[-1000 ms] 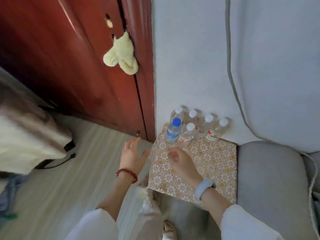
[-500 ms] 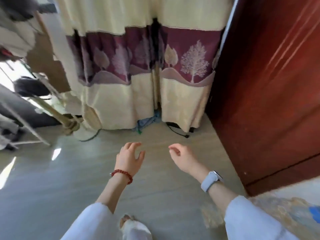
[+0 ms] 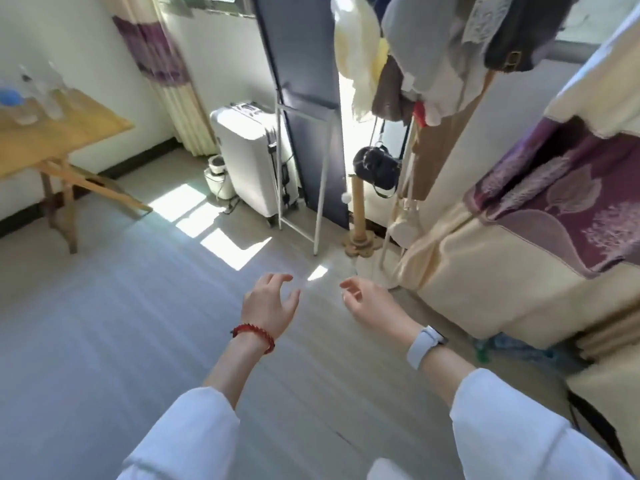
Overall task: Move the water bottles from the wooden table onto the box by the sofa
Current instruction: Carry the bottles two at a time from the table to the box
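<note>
Both empty: left hand [image 3: 268, 303] and right hand [image 3: 369, 303] loose, holding nothing. Remaining bottles [image 3: 41, 95] on bench [image 3: 69, 129], far left. Should walk over, grip low, one per hand.

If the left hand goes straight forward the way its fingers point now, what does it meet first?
Probably nothing close. The left hand is empty and points over bare floor towards the white stand frame and white suitcase. Depth is unclear, so which comes first I cannot tell.
</note>
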